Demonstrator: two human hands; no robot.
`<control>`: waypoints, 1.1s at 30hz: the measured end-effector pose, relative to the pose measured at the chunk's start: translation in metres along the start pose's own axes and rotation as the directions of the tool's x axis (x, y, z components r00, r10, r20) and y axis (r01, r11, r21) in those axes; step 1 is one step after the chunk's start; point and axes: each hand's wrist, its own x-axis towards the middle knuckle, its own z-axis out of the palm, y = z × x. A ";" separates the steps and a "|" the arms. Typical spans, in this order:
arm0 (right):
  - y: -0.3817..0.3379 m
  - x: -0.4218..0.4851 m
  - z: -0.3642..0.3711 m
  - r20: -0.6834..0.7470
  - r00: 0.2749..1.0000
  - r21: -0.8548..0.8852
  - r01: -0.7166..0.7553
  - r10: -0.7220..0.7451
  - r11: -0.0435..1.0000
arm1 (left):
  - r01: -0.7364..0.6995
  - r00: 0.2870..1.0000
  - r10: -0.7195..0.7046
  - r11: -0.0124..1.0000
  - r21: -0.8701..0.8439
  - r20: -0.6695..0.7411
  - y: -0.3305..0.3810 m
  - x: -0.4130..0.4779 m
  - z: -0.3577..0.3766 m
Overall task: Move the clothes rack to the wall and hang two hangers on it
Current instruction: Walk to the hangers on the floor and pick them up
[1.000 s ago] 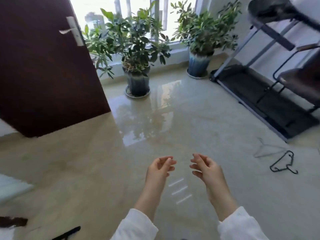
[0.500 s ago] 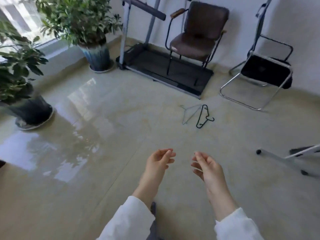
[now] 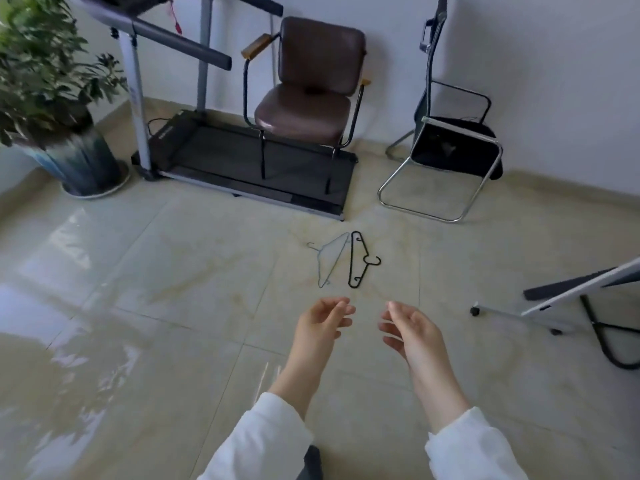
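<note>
Two hangers lie side by side on the tiled floor: a thin pale wire hanger point(image 3: 329, 259) and a black hanger point(image 3: 358, 259) to its right. My left hand point(image 3: 322, 322) and my right hand point(image 3: 410, 325) hover just below them, fingers loosely curled and apart, holding nothing. At the right edge, a white-framed base with a castor point(image 3: 512, 311) and black legs pokes into view; it may be the clothes rack, and most of it lies outside the frame.
A treadmill point(image 3: 242, 168) stands against the wall with a brown armchair point(image 3: 311, 98) on its belt. A folded chrome chair point(image 3: 446, 161) leans by the wall to the right. A potted plant point(image 3: 59, 133) sits at the left.
The view has swung right from the door and window plants to the wall with treadmill and chairs. The hangers now lie centred just ahead of my hands. Both hands kept their empty pose.
</note>
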 end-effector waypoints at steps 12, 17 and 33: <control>-0.036 0.163 0.031 -0.122 0.988 0.055 -0.089 0.095 0.995 | 0.076 0.996 -0.079 0.994 0.074 0.036 0.040 0.188 0.022; -0.056 0.262 0.031 -0.109 0.987 0.077 -0.111 0.119 0.991 | 0.082 0.997 -0.081 0.994 0.074 -0.013 0.056 0.281 0.049; -0.055 0.559 0.056 -0.021 0.973 -0.032 -0.231 0.231 0.972 | 0.197 0.959 -0.189 0.980 0.014 -0.210 0.043 0.556 0.097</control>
